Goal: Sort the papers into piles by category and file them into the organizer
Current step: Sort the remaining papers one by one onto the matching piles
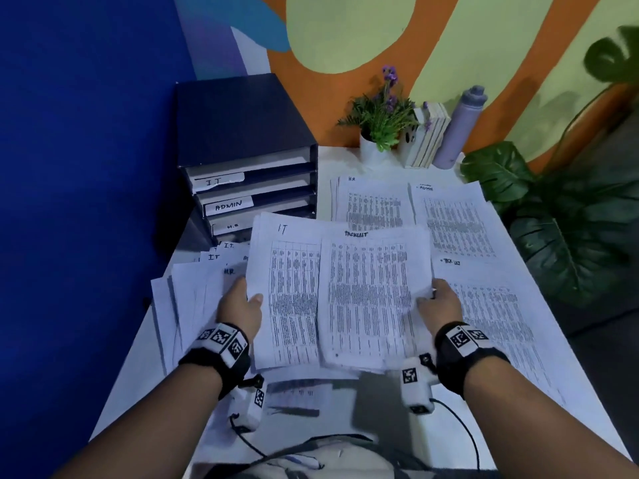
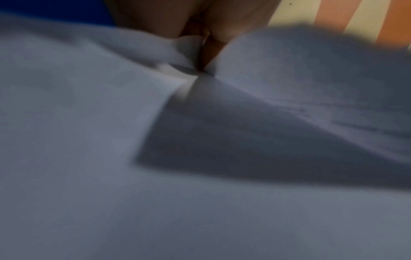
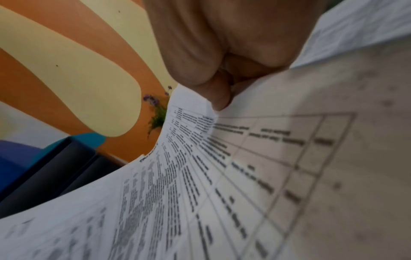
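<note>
Left hand (image 1: 242, 307) pinching IT sheet (image 1: 287, 292), right hand (image 1: 441, 300) pinching tasklist sheet (image 1: 370, 299), organizer (image 1: 242, 140) behind

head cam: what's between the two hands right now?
The left hand and right hand hold two overlapping printed sheets: one marked IT, one headed tasklist. The head view shows it.

Thin matt printed paper sheets (image 1: 366, 299); smooth matt dark organizer (image 1: 238, 133); matt plastic bottle (image 1: 460, 129).
</note>
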Demonstrator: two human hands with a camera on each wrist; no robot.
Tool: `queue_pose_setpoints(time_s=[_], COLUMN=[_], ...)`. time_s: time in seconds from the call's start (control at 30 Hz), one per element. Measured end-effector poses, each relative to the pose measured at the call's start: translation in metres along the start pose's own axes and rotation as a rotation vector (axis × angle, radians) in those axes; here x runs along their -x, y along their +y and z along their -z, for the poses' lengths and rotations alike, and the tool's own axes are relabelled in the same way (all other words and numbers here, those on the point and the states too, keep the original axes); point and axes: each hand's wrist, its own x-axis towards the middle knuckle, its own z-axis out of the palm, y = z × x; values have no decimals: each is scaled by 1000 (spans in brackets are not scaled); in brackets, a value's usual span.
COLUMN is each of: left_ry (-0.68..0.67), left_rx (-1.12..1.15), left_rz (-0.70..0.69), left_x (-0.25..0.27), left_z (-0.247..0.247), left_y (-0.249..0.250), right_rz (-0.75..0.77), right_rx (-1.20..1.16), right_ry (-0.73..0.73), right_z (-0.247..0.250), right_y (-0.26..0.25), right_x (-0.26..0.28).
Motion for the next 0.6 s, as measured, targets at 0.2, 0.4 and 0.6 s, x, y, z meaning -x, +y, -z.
queue_pose_setpoints(time_s=[0.2,0.4,0.6], left_ry=[-11,-43,-88], left_rx=[-7,-19,-3], left_rz=[-32,-37,-15], left_x=[15,31,47], left_z=[-30,-73,-101], left_y=[40,52,57], right_rz=[-58,-122,-153], right_rx=[63,217,377], right_ry=[123,173,189], right_z=[87,158,179], right_y=[35,81,103], right_x=[-27,-54,-68])
